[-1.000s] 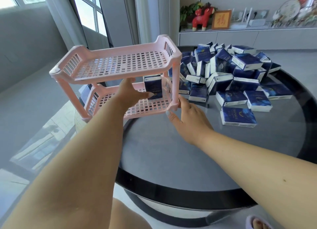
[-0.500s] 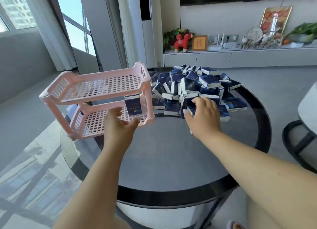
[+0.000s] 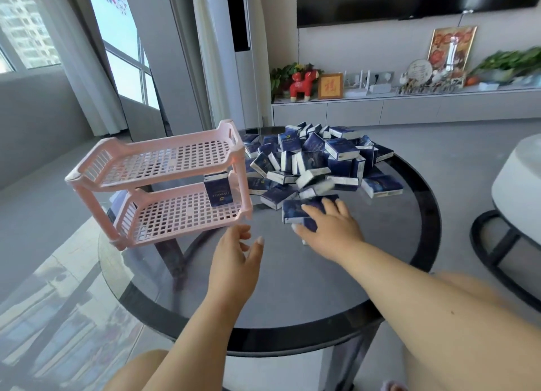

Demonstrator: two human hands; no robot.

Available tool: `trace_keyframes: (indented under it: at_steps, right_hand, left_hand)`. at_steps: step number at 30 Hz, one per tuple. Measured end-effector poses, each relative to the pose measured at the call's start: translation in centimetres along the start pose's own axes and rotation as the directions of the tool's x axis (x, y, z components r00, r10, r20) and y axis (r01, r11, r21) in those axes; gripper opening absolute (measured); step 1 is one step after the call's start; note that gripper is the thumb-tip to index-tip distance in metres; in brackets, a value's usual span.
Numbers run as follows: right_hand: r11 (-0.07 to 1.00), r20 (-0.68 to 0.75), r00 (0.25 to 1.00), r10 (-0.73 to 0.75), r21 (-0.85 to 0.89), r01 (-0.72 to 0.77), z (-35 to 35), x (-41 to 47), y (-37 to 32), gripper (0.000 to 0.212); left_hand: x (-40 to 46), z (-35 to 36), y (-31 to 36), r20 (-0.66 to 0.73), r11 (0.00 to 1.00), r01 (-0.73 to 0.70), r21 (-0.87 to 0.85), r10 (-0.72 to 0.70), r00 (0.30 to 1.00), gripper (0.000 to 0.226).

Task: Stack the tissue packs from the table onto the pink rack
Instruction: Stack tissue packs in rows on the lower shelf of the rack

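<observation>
The pink rack [image 3: 164, 185] has two tiers and stands at the left edge of the round table [image 3: 292, 335]. One dark blue tissue pack [image 3: 218, 191] stands upright at the right end of its lower shelf; the top shelf is bare. A heap of blue tissue packs [image 3: 310, 162] lies on the table's far half. My right hand [image 3: 330, 232] lies over the nearest packs [image 3: 295, 210] at the heap's front edge, fingers on top and thumb curled against the near side. My left hand [image 3: 234, 259] hovers open just in front of the rack, touching nothing.
The table top is dark glass with a black rim. A white round seat on a black frame [image 3: 518, 182] stands to the right. A low cabinet [image 3: 380, 109] with ornaments runs along the back wall. Windows and curtains are on the left.
My left hand has drawn back from the rack's lower shelf toward me. My right hand left the rack's post, reached the heap and closed on packs at its front. The view tilted up.
</observation>
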State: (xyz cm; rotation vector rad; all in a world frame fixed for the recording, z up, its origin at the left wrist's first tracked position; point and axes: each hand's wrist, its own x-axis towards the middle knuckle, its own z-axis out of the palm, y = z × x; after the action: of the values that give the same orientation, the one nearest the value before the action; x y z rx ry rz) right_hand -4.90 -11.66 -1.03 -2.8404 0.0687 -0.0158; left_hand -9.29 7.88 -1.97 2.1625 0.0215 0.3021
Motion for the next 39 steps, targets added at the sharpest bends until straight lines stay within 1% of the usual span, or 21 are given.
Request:
trace_keyframes:
  at_steps: [4,7,10,13,17,18,20,22,23,24,27,30,32,34,37,38,39]
  right_hand:
    - [0.983,-0.013,0.984,-0.179,0.05,0.179,0.9,-2.8,-1.1,0.062]
    - [0.943,-0.03,0.949,-0.312,0.111,0.314,1.1,-4.3,-1.2,0.058]
    - [0.904,-0.039,0.922,-0.386,0.185,0.386,0.9,-4.9,-0.9,0.061]
    - [0.884,-0.051,0.914,-0.403,0.235,0.403,0.9,-5.0,-0.7,0.073]
    - [0.885,-0.108,0.927,-0.359,0.277,0.375,1.2,-4.8,-0.6,0.088]
    - [0.896,-0.133,0.93,-0.342,0.251,0.366,1.3,-4.8,-0.6,0.09]
    - [0.94,-0.206,0.936,-0.287,0.131,0.316,1.7,-4.6,-0.7,0.094]
    - [0.978,-0.278,0.941,-0.194,0.019,0.208,1.9,-4.5,-0.9,0.097]
    - [0.987,-0.305,0.94,-0.155,-0.017,0.157,2.0,-4.5,-0.9,0.097]
    - [0.992,-0.324,0.937,-0.127,-0.043,0.119,2.1,-4.5,-0.9,0.095]
    - [0.995,-0.339,0.938,-0.078,-0.079,0.054,2.4,-4.4,-0.7,0.084]
    - [0.997,-0.378,0.924,-0.066,-0.068,0.043,2.3,-4.4,-0.6,0.082]
    - [0.994,-0.372,0.922,-0.104,-0.075,0.082,2.1,-4.3,-0.5,0.082]
    - [0.981,-0.393,0.9,-0.188,-0.029,0.192,2.1,-4.2,-0.4,0.076]
    - [0.905,-0.544,0.778,-0.314,0.076,0.418,2.4,-3.9,-0.4,0.067]
    - [0.878,-0.572,0.751,-0.329,0.106,0.466,2.5,-3.9,-0.4,0.064]
    - [0.855,-0.586,0.736,-0.338,0.137,0.501,2.6,-3.9,-0.5,0.062]
  left_hand:
    - [-0.1,0.2,0.1,0.043,0.998,-0.023,0.051,0.021,0.999,0.04]
    - [-0.1,0.2,-0.1,0.068,0.997,-0.041,0.073,0.036,0.997,0.043]
    - [0.0,0.1,-0.2,0.081,0.992,-0.037,0.119,0.028,0.996,0.05]
    - [0.3,-0.1,0.0,0.095,0.983,-0.018,0.185,0.001,0.995,0.055]
    - [1.1,-0.2,0.1,0.145,0.957,-0.019,0.291,-0.024,0.989,0.055]
    - [1.2,-0.2,0.1,0.15,0.951,-0.019,0.309,-0.029,0.988,0.055]
    - [1.3,-0.1,0.2,0.156,0.95,-0.006,0.311,-0.045,0.987,0.06]
    - [1.2,-0.2,0.1,0.156,0.966,0.035,0.258,-0.077,0.985,0.066]
    - [1.1,-0.4,0.1,0.152,0.975,0.056,0.213,-0.09,0.984,0.065]
    - [1.0,-0.5,0.0,0.144,0.983,0.072,0.167,-0.096,0.985,0.059]
    - [0.7,-1.1,-0.1,0.09,0.995,0.089,0.051,-0.093,0.992,0.028]
    - [0.5,-1.6,-0.3,0.053,0.99,0.134,-0.05,-0.132,0.99,0.025]
    - [0.5,-1.7,-0.5,0.045,0.987,0.135,-0.087,-0.132,0.99,0.027]
    - [0.5,-1.9,-0.6,0.057,0.985,0.121,-0.121,-0.114,0.992,0.027]
    - [0.2,-1.9,-0.4,0.147,0.975,0.088,-0.202,-0.059,0.987,0.017]
    - [0.0,-2.0,-0.1,0.181,0.965,0.088,-0.248,-0.043,0.982,0.01]
    - [-0.1,-2.0,0.0,0.211,0.955,0.087,-0.285,-0.026,0.977,0.009]
